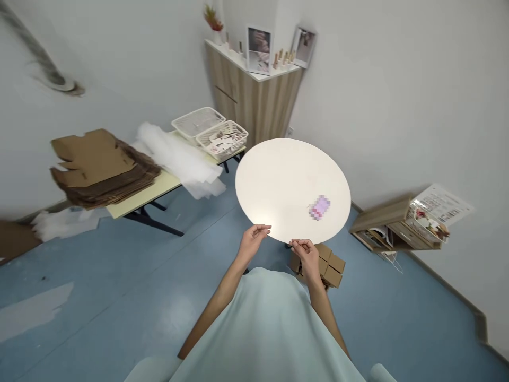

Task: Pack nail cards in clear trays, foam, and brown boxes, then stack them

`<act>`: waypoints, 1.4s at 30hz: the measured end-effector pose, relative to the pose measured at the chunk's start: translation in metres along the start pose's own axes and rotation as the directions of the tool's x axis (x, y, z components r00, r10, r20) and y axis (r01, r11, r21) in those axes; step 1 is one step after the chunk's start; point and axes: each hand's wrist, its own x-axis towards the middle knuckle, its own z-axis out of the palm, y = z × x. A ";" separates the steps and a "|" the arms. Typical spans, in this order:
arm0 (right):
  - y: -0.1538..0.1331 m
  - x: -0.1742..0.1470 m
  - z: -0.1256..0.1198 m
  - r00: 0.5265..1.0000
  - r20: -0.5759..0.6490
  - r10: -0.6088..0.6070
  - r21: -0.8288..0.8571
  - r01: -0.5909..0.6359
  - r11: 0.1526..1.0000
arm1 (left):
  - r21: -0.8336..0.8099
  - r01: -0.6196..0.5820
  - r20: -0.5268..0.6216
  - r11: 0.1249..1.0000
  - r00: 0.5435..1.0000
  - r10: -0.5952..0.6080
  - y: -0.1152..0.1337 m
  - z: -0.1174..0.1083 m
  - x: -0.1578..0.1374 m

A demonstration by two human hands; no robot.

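Fingers [260,227] of left hand [250,241] and right hand [309,255] (apart or together: unclear) near white table [288,183]

Packing workroom — stacked flattened cartons [101,167]

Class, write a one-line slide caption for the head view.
Left hand and right hand at the near edge of a round white table, a pixelated purple item on top.

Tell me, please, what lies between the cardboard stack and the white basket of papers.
White, soft-looking sheeting lies between the cardboard stack and the basket, partly hanging over the yellowish table; the head view shows this.
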 end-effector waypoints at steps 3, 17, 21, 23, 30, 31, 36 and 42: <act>-0.003 0.006 0.051 0.994 0.102 0.026 -0.054 -0.021 0.998 | -0.042 0.015 -0.079 0.999 0.997 -0.019 0.000 -0.039 0.001; -0.017 0.112 0.233 0.956 0.278 0.093 -0.092 -0.070 0.993 | -0.063 0.054 -0.292 0.997 0.954 -0.070 0.031 -0.200 0.093; -0.027 0.154 0.284 0.956 0.275 0.107 -0.040 -0.100 0.994 | 0.068 0.081 -0.286 0.994 0.956 -0.058 0.060 -0.251 0.141; -0.033 0.174 0.306 0.955 0.271 0.118 -0.022 -0.116 0.993 | 0.127 0.096 -0.274 0.987 0.960 -0.058 0.073 -0.271 0.166; -0.050 0.218 0.349 0.963 0.216 0.158 -0.025 -0.157 0.987 | 0.164 0.135 -0.204 0.977 0.974 -0.101 0.096 -0.315 0.244; -0.052 0.221 0.351 0.966 0.201 0.162 -0.025 -0.161 0.987 | 0.192 0.141 -0.184 0.971 0.977 -0.105 0.096 -0.320 0.256; -0.056 0.230 0.362 0.981 0.097 0.170 -0.017 -0.169 0.985 | 0.382 0.103 -0.107 0.919 0.992 -0.066 0.092 -0.348 0.330; -0.067 0.235 0.387 0.982 -0.085 0.167 0.003 -0.167 0.986 | 0.727 -0.038 0.068 0.685 0.998 -0.017 0.080 -0.374 0.447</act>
